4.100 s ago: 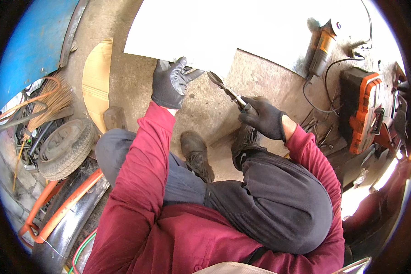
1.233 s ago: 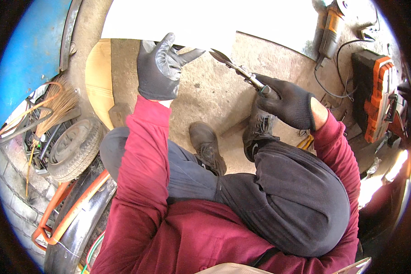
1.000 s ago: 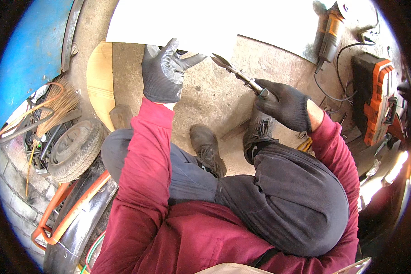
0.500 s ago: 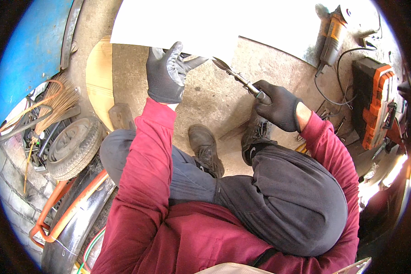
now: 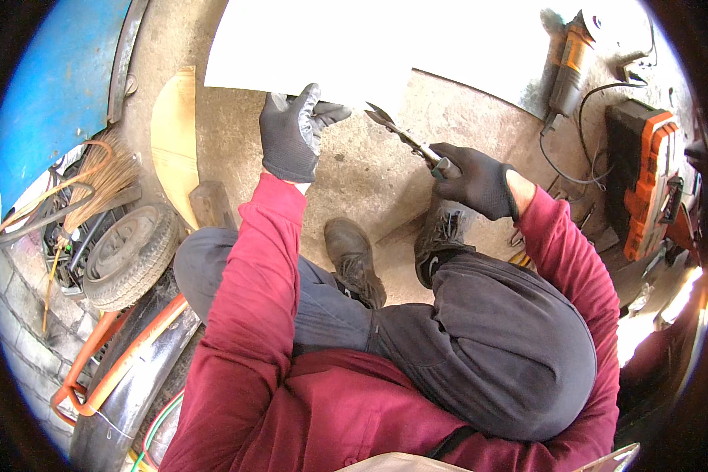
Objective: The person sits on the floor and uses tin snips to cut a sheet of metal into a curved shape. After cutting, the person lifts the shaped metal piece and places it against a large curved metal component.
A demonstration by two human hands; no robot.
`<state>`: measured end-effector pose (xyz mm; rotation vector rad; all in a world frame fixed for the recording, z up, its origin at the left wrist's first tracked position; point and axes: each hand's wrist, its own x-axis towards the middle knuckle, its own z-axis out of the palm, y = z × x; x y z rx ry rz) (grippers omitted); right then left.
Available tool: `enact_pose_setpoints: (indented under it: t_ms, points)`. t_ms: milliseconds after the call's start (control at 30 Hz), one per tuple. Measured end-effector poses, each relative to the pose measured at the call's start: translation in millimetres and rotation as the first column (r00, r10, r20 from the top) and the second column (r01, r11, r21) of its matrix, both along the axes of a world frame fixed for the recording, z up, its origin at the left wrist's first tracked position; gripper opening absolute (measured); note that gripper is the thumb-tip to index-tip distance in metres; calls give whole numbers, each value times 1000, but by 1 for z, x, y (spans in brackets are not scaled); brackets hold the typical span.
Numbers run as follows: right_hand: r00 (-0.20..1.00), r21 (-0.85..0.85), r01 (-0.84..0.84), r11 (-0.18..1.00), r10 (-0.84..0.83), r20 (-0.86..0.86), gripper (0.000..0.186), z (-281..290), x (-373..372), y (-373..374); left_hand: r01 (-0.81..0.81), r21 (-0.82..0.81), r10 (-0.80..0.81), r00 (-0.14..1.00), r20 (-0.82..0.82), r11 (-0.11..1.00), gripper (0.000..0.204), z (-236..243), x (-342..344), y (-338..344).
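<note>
A white sheet (image 5: 307,47), badly overexposed, spans the top of the view. My left hand (image 5: 291,138), in a dark grey-palmed glove, grips its near edge, the thumb over the top and some fingers hidden. In my gloved right hand (image 5: 476,182) is a pair of metal snips (image 5: 405,135), pointing up and left. Their jaws are a little apart, just short of the sheet's near edge and right of my left fingertips. Glare hides any cut line.
An orange and black angle grinder (image 5: 570,67) lies top right, its cord trailing to a black and orange toolbox (image 5: 645,177). At left are a curved wooden board (image 5: 173,141), a straw broom (image 5: 106,185), a small wheel (image 5: 130,256) and a blue panel (image 5: 47,94). My boots (image 5: 352,252) rest on concrete.
The sheet and my left hand have shifted slightly right and toward me. The snips have come slightly nearer to me, and their tips now show off the sheet's edge.
</note>
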<state>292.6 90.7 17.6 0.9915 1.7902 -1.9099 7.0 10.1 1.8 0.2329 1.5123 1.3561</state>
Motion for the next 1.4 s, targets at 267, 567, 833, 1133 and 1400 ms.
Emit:
enact_pose_setpoints:
  t_ms: [267,567,833,1133,1400]
  points:
    - [995,12,-87,996,87,54,42,-15,0,-1,-4,-34,5,1000,29,999,32,-6,2,-5]
    - [996,81,-21,997,14,85,34,-10,-2,-20,-32,-59,36,996,83,998,35,-17,4,-14]
    - [985,-91,-91,992,103,137,50,-5,-18,-3,-55,-130,69,992,106,990,44,-23,12,-21]
    - [975,93,-112,989,91,201,43,-16,-13,-25,-58,-130,78,986,149,990,35,-32,13,-24]
    - [987,-142,-78,987,97,131,38,-6,-25,1,-55,-162,74,991,115,985,38,-29,14,-23]
